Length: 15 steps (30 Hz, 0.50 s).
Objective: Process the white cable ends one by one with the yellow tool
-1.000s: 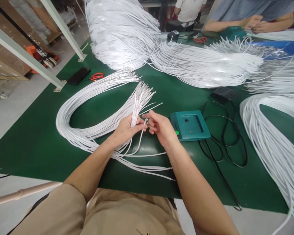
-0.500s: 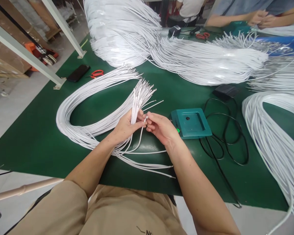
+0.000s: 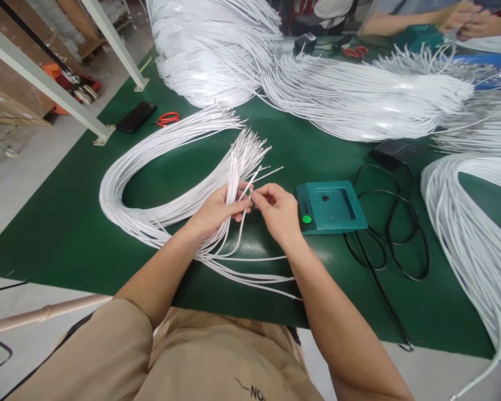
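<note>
My left hand (image 3: 223, 209) is closed round several white cables (image 3: 232, 181), whose ends stick up past the thumb. Between its thumb and forefinger one cable end is pinched apart from the others. My right hand (image 3: 278, 211) closes thumb and forefinger at that same spot, on a small shiny metal tip at the cable's end; the detail is partly covered by fingers. Under and left of my left hand, a curved bundle of white cables (image 3: 121, 178) lies in a U on the green table (image 3: 67, 223). Several loose cables run below my hands toward the right.
Right of my right hand stands a teal device (image 3: 334, 206) with a green button and a black cord (image 3: 388, 245). Red-handled scissors (image 3: 167, 118) and a black phone (image 3: 136, 117) lie behind. Large cable bundles (image 3: 367, 100) fill the back; a co-worker's hands (image 3: 467, 19) are beyond.
My right hand has turned, its fingers now more curled at the cable tip. One cable end stands out farther from my left hand. The whole view has shifted slightly.
</note>
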Available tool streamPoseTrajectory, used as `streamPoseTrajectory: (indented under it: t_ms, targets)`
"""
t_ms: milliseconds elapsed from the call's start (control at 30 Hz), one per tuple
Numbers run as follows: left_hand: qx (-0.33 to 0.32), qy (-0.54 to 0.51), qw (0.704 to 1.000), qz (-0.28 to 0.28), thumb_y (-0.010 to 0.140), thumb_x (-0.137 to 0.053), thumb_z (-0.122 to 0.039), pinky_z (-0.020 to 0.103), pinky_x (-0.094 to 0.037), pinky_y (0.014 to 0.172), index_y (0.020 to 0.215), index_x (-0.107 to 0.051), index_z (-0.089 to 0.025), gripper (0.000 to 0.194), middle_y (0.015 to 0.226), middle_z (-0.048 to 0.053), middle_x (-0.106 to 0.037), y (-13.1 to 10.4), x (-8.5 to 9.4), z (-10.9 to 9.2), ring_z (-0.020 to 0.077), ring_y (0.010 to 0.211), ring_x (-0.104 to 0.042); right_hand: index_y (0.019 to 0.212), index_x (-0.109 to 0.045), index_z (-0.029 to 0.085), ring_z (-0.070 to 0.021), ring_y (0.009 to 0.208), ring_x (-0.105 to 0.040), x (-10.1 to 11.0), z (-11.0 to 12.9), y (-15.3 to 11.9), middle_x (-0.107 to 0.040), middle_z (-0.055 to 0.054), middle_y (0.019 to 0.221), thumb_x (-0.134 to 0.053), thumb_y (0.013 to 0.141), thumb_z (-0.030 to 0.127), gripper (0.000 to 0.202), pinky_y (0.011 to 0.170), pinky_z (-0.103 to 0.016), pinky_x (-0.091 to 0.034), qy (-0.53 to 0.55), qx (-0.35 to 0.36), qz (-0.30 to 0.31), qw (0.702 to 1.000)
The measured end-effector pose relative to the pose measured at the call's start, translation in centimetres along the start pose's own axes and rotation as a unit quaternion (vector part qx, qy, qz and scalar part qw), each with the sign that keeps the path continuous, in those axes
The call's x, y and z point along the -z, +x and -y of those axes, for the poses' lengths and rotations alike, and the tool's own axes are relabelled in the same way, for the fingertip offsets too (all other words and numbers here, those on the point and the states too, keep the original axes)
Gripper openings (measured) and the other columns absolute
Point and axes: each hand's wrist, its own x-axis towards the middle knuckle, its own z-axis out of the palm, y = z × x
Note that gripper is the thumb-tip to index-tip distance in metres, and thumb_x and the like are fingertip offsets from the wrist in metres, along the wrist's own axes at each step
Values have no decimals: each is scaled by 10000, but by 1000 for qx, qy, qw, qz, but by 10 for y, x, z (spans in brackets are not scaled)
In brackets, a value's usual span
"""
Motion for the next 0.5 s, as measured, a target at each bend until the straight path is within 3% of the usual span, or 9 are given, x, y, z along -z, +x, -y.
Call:
streamPoseTrajectory:
  t_ms: [67,133,200,267,333,500]
  targets:
    - [34,-22,999,-9,666,-774,-276,156,-387,476,1056,-620,-156,436,767,0,-585,1,2,-1,92,661,-581,729,-589,182,-161,740,-517,1,1,-1,-592,-42,793,-477,890,242,206,701,-289,-404,-165,116,-6,980]
    - [51,-30,998,-14,654,-774,-264,149,-371,464,1020,-638,-143,409,745,4,-595,2,4,-1,88,646,-579,788,-598,174,-194,819,-511,3,3,-2,-600,-81,860,-379,937,201,266,751,-317,-384,-312,221,26,924]
    - [51,-22,998,-17,650,-769,-254,147,-345,443,999,-649,-136,387,727,9,-605,3,5,0,89,633,-581,859,-612,173,-215,856,-509,8,5,-1,-615,-95,892,-331,957,189,298,763,-337,-361,-403,272,61,872]
    - [41,6,999,-27,653,-763,-243,149,-328,430,1019,-648,-132,399,741,22,-622,4,5,2,104,652,-600,935,-618,180,-228,880,-518,16,5,0,-635,-92,925,-376,953,212,245,778,-348,-352,-446,269,67,851]
    - [28,49,998,-41,668,-752,-249,154,-330,431,1060,-641,-132,424,758,37,-644,5,4,5,119,675,-613,983,-618,179,-246,921,-529,26,3,2,-657,-92,953,-484,911,234,161,850,-371,-346,-469,235,58,849]
    - [20,147,988,-39,699,-737,-320,177,-368,447,1111,-639,-149,457,754,51,-687,5,2,10,121,631,-590,908,-638,178,-225,822,-574,46,-6,6,-693,-51,802,-570,819,149,116,1032,-420,-273,-505,166,105,841]
